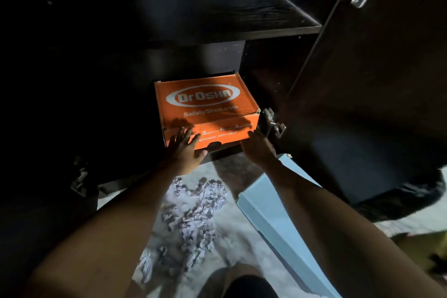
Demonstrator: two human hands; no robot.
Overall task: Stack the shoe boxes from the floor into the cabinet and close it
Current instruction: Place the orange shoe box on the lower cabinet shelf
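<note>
An orange shoe box (208, 104) with white lettering sits on the bottom shelf of the dark cabinet (278, 19). My left hand (185, 149) lies flat against the box's front face at its left corner, fingers spread. At the front right corner my right hand (257, 147) presses on the box; its fingertips are hard to make out. A light blue shoe box (278, 215) lies on the floor under my right forearm. The cabinet door (377, 80) stands open on the right.
Metal hinges (272, 122) sit on the door's inner edge right beside the orange box. An upper shelf (266, 29) spans the cabinet above. Crumpled white paper (193, 215) lies on the floor between my arms. A dark bag (411, 196) rests at the right.
</note>
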